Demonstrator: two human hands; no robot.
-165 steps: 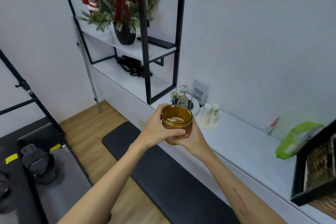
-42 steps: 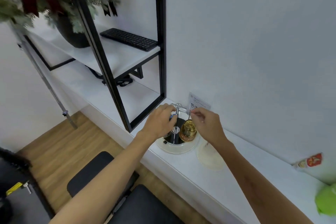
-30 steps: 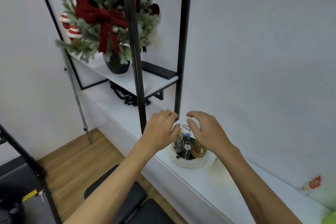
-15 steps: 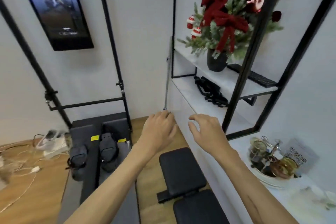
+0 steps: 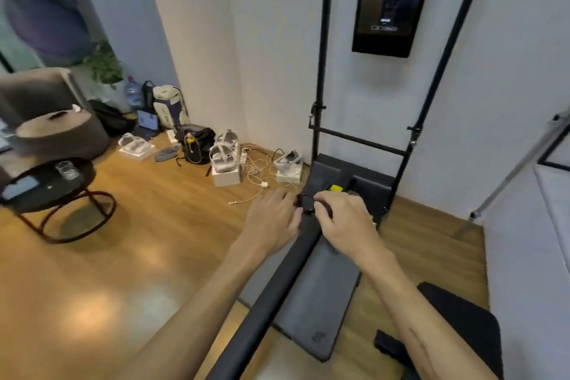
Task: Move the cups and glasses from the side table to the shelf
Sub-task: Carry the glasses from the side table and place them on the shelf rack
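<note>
A round black side table stands at the far left on the wooden floor, with a clear glass on its top. My left hand and my right hand float side by side in mid-air at the centre, far right of the table. Both hold nothing and their fingers are loosely curled. Only a white edge of the shelf unit shows at the right.
A black exercise machine with a grey platform and upright black poles lies below my hands. Headsets, boxes, bags and cables litter the floor by the wall. A brown pouffe sits behind the table. A screen hangs on the wall.
My view has swung left, away from the shelf and the cup rack where the amber cup was left, toward the side table. Both hands came off the rack empty.
</note>
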